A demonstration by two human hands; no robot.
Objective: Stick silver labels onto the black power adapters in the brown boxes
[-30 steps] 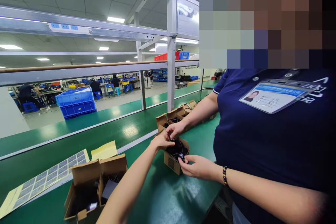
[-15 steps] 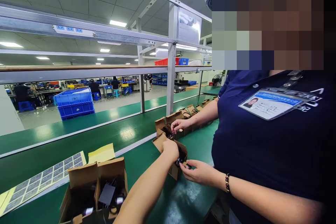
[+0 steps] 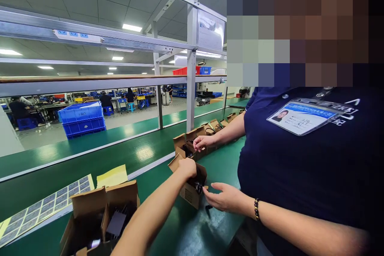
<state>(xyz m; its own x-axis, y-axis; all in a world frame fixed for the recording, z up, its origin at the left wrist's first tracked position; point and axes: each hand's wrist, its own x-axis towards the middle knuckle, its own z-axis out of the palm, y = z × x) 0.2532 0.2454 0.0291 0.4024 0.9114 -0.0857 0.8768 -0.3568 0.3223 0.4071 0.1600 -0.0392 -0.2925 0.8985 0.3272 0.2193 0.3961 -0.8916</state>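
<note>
My left hand (image 3: 187, 167) reaches in from the bottom of the view, its back towards me. It is closed at the edge of an open cardboard box (image 3: 189, 197), its fingertips hidden behind the hand and the box wall. Dark parts (image 3: 198, 186) show inside this box. A small black piece (image 3: 208, 208) appears just beside it, over the green table. Close to the box's right side is a co-worker's open hand (image 3: 222, 197); that person's other hand (image 3: 204, 143) is over the boxes behind. My right hand is out of view.
Two open boxes (image 3: 90, 204) holding black devices stand at the lower left, beside a label sheet (image 3: 51, 204) and yellow paper (image 3: 112, 176). More boxes (image 3: 211, 126) line the green table (image 3: 156, 180). A metal post (image 3: 191, 88) rises behind; the co-worker (image 3: 279, 160) stands right.
My left hand and the box have shifted slightly left. The co-worker's nearer hand has come away from the box a little, and the small black piece now shows below it.
</note>
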